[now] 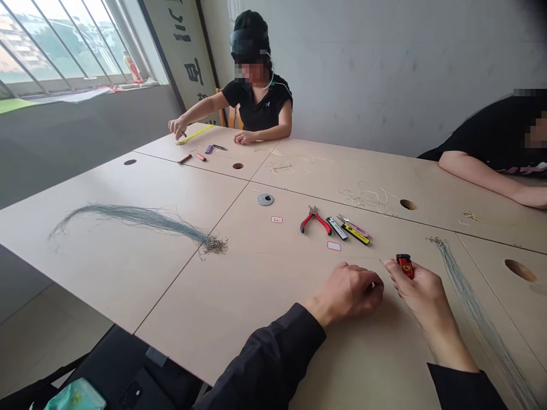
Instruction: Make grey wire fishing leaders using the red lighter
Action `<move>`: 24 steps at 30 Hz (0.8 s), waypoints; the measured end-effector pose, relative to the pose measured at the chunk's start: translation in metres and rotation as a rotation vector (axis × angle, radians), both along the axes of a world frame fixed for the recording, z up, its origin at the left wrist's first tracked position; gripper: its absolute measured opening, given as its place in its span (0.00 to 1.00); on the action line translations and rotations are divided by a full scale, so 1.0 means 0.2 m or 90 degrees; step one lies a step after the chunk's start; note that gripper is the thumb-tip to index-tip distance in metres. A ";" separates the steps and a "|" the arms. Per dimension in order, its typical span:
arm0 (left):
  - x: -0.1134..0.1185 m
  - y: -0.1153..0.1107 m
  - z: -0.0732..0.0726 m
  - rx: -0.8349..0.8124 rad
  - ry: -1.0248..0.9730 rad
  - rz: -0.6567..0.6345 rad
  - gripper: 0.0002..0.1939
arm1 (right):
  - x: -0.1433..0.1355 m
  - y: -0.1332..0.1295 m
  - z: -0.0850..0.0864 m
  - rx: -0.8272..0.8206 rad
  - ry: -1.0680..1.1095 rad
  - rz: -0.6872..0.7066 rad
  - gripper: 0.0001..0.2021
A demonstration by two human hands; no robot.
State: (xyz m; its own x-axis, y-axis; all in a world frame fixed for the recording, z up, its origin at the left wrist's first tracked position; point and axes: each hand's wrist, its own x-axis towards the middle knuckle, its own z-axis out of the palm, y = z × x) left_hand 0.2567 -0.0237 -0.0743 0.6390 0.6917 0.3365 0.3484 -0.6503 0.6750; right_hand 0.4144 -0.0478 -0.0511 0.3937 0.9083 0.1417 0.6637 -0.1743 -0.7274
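Blue-grey threads [137,216] lie in a long, curvy bunch on the counter [205,319], between 9 and 10 o'clock from the left hand [350,287]. Little metal hooks [215,245] sit in a heap at the bunch's 4 o'clock end. Then come pliers [315,221] with red handles, spread wide, at 11 o'clock from the same hand. That left hand is low over the counter, its fingers curled in; I cannot tell if they pinch anything. At 2 o'clock from it is a red and black lighter [405,266]. The right hand [421,290] has its fingers wrapped around it. A thin thing [380,262] pokes out by the thumb, too small to name. Last, at 3 o'clock from the right hand, more pale threads [470,293] run toward 5 o'clock, with small hooks [436,241] at their 11 o'clock end.
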 end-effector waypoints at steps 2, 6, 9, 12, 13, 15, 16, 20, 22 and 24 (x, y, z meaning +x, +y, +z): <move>-0.01 -0.01 0.01 0.015 -0.016 -0.009 0.06 | 0.00 -0.05 -0.05 -0.009 0.022 -0.037 0.19; -0.01 -0.02 0.03 0.008 -0.064 0.028 0.10 | -0.04 -0.08 -0.07 0.005 0.050 -0.025 0.16; -0.01 -0.01 0.03 -0.016 -0.084 0.083 0.14 | -0.05 -0.07 -0.07 -0.012 0.066 0.031 0.16; -0.01 0.00 0.03 -0.025 -0.086 0.076 0.13 | -0.04 -0.07 -0.09 -0.011 0.078 0.054 0.17; -0.01 0.00 0.02 -0.028 -0.085 0.070 0.12 | -0.04 -0.07 -0.09 -0.005 0.082 0.057 0.17; 0.00 0.01 0.02 -0.039 -0.084 0.067 0.10 | -0.03 -0.07 -0.09 0.011 0.085 0.063 0.17; 0.00 0.01 0.03 -0.047 -0.084 0.070 0.10 | -0.03 -0.07 -0.09 0.018 0.085 0.065 0.17; 0.00 0.01 0.03 -0.084 -0.086 0.105 0.09 | -0.04 -0.07 -0.08 0.026 0.088 0.068 0.18; 0.00 0.01 0.02 -0.101 -0.086 0.110 0.07 | -0.04 -0.06 -0.09 0.030 0.094 0.066 0.18; 0.00 0.02 0.01 -0.107 -0.090 0.105 0.06 | -0.04 -0.06 -0.10 0.031 0.104 0.065 0.17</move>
State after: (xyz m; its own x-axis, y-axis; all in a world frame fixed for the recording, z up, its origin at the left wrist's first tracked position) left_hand 0.2572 -0.0204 -0.0714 0.4679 0.8363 0.2858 0.3347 -0.4670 0.8185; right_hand 0.4061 -0.0605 -0.0702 0.3211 0.9383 0.1282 0.5491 -0.0742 -0.8324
